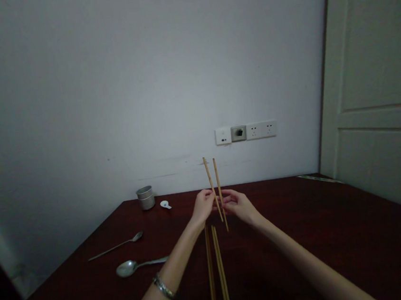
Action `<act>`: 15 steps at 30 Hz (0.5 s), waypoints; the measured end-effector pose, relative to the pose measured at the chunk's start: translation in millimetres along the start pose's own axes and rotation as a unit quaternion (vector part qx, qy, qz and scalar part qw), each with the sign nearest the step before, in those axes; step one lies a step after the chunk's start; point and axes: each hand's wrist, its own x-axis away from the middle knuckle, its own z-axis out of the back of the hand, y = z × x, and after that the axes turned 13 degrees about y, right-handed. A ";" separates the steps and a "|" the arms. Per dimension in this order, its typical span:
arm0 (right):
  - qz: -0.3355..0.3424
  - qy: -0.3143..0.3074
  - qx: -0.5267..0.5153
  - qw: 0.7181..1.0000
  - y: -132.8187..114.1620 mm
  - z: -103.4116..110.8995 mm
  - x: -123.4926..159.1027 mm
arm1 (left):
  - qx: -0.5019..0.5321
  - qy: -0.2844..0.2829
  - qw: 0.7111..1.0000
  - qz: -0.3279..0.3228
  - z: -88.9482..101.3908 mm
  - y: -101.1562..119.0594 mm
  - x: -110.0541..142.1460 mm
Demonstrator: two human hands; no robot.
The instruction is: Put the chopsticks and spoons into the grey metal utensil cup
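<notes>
My left hand (204, 206) is closed on a wooden chopstick (208, 175), held nearly upright above the table. Beside it, my right hand (238, 205) pinches a second chopstick (217, 177), also close to upright. The two sticks stand a little apart at the top and nearer each other at my fingers. Below my hands, more chopsticks (220, 267) lie lengthwise on the dark red table (286, 255), pointing away from me. To the left of my left forearm rests a large metal spoon (127, 268), its handle end hidden behind the forearm.
A long-handled small spoon (119, 247) lies farther left. Near the wall stand a metal cup (146, 198) and a short white spoon (165, 204). Sockets (254, 131) are set in the wall. A flat strip (318, 178) lies at the back right edge, by a door (378, 102).
</notes>
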 end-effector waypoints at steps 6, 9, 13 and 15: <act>-0.013 0.009 0.015 1.000 9.5 1.9 -4.3 | -0.042 0.007 0.999 -0.011 0.2 -8.9 -3.8; -0.019 -0.006 0.008 1.000 11.8 -0.6 -4.2 | -0.062 0.020 0.998 -0.012 0.1 -13.6 -4.5; -0.022 -0.002 0.008 1.000 14.1 -2.4 -3.0 | -0.062 0.029 0.997 -0.025 -1.5 -20.4 -5.3; -0.026 0.007 0.012 1.000 14.6 -2.2 -2.7 | -0.054 0.033 0.998 -0.028 -2.3 -23.4 -5.3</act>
